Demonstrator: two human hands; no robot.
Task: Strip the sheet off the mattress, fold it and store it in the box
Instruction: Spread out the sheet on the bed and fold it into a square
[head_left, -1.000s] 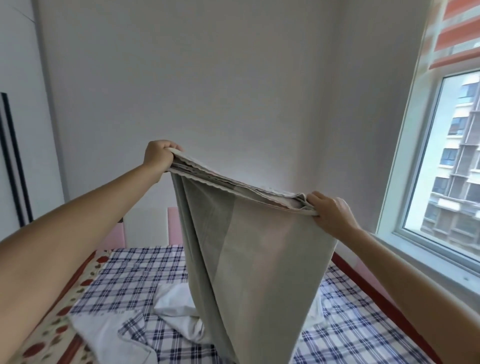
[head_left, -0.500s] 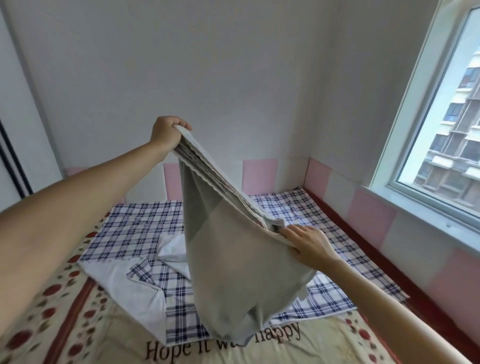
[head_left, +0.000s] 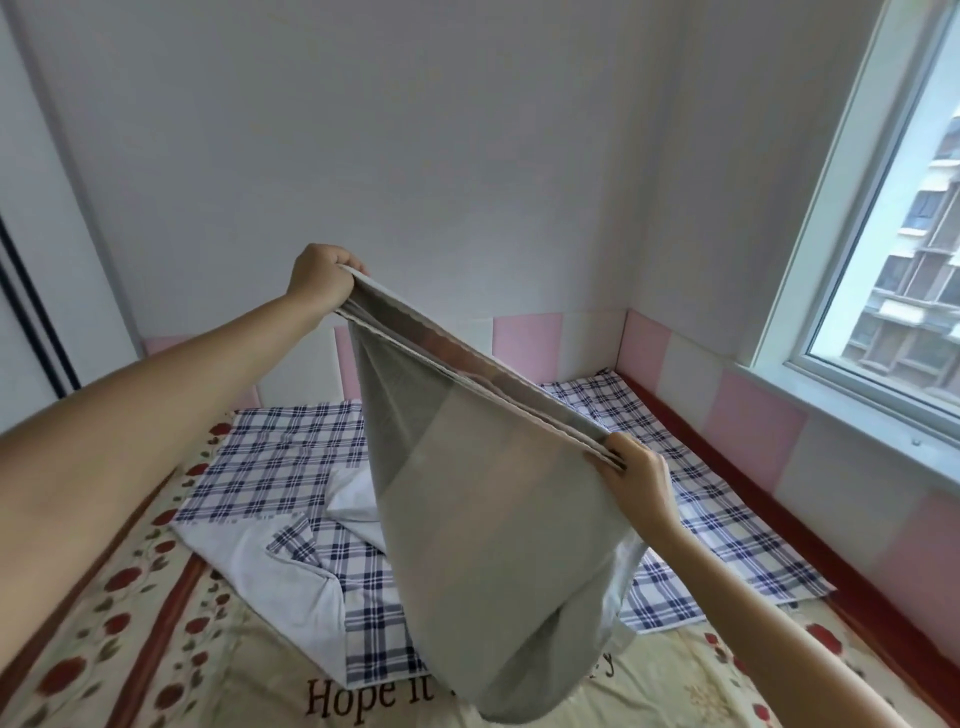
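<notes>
A grey sheet (head_left: 498, 545), folded into several layers, hangs in the air over the bed. My left hand (head_left: 319, 278) grips its upper corner, held high. My right hand (head_left: 636, 480) pinches the other top corner, lower and to the right, so the top edge slopes down. The sheet's bottom fold touches the cream mattress cover (head_left: 197, 670) with its printed letters. No box is in view.
A blue plaid cloth (head_left: 270, 457) with a white underside lies spread and partly turned back on the bed. Pink and white padded panels (head_left: 753, 431) line the walls. A window (head_left: 904, 291) is on the right, and a dark-framed door edge (head_left: 31, 312) on the left.
My right hand dropped from near shoulder height to well below my left hand, tilting the sheet's top edge. The view tilted down, showing more of the bed.
</notes>
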